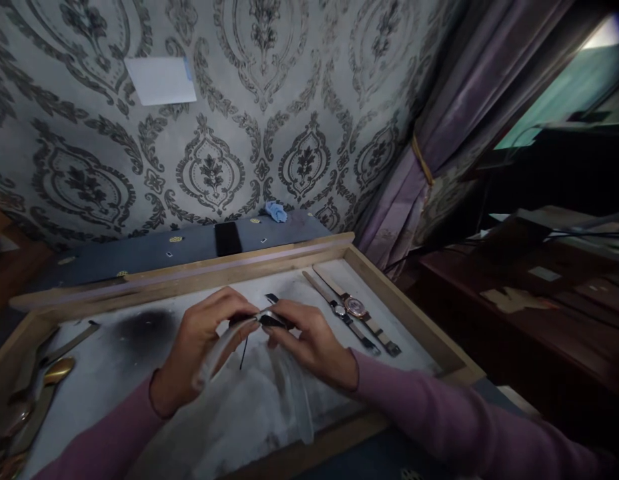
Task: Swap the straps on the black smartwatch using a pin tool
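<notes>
Over the middle of a shallow wooden tray, both hands meet at what looks like a wristwatch with a pale strap point(218, 350). My left hand point(202, 340) pinches its left side, where the pale band curves down below the fingers. My right hand point(309, 337) is closed on the dark part at the other side, and a pale, blurred strip point(300, 407) hangs beneath it. The fingers cover most of the middle. Below the fingertips shows a thin dark rod point(244, 353); whether it is held or lying I cannot tell. To the right lie two strapped watches, a larger one point(355, 306) and a smaller one point(339, 310).
Several more watches, one with a gold face point(59, 371), lie at the tray's left. The tray's wooden rim point(414, 313) stands up around the white surface. Behind it are a black phone point(228, 239) and a crumpled blue cloth point(276, 212), near the patterned wall.
</notes>
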A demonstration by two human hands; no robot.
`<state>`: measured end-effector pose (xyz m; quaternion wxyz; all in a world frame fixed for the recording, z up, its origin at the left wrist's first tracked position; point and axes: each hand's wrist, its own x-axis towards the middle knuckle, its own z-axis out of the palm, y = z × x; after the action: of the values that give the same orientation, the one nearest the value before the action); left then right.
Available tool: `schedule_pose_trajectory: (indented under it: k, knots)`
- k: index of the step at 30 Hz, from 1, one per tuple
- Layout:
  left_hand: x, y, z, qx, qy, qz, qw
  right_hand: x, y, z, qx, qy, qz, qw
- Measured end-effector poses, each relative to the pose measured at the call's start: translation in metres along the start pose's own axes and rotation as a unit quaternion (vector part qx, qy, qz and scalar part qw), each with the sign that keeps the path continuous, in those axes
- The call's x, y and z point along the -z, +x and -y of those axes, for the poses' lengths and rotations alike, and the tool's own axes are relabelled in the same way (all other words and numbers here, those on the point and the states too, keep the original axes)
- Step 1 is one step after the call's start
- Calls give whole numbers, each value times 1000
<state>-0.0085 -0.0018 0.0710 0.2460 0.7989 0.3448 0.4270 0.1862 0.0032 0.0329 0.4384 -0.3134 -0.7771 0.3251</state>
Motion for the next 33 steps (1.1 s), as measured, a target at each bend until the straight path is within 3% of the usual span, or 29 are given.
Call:
schedule_pose_trajectory:
  k: [5,10,13,16,19,22,27,33]
  knots:
    - [-5,-13,-2,-120,121,-31,985,1,-4,-5,136,-122,-80,980]
    - [-7,-13,-8,-161,152,-36,975,1,-6,-5,163,-142,-96,972]
    - [-8,-11,-9,-107,101,-27,989,1,-5,0,121,-88,-49,987]
    - [-8,-7,-7,0,16,-10,1000,0,-2,6,2,31,26,999]
    - [-6,-4,-5,107,-56,-5,993,-1,1,10,-121,194,77,970]
    - [-4,-1,-4,176,-109,1,978,-2,2,10,-191,310,99,926]
    - [0,7,-10,241,-127,27,962,1,4,14,-227,350,102,903]
    - [9,19,-24,232,-108,33,966,5,8,28,-207,348,88,910]
